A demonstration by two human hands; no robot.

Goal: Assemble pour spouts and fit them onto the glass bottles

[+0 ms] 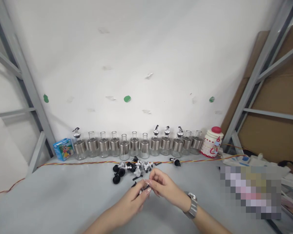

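Observation:
My left hand [128,203] is closed around a small silver and black bottle pourer [141,191], low over the table at the centre. Fingers mostly cover the pourer. My right hand [162,186], with a metal wristwatch [192,205] on its wrist, pinches at the same spot; what its fingertips grip is hidden. Just beyond both hands lies a loose pile of pourer parts, among them black stoppers [116,179] and silvery spout pieces [137,172]. One whole pourer [177,162] lies on its side to the right of the pile.
Several glass bottles with steel sleeves [124,149] line the wall; some carry pourers [156,130]. A blue box [63,149] stands left, a cream jar with a red lid [211,143] right. A twisted wire [88,162] crosses the grey table [51,195]. A blurred patch covers items right.

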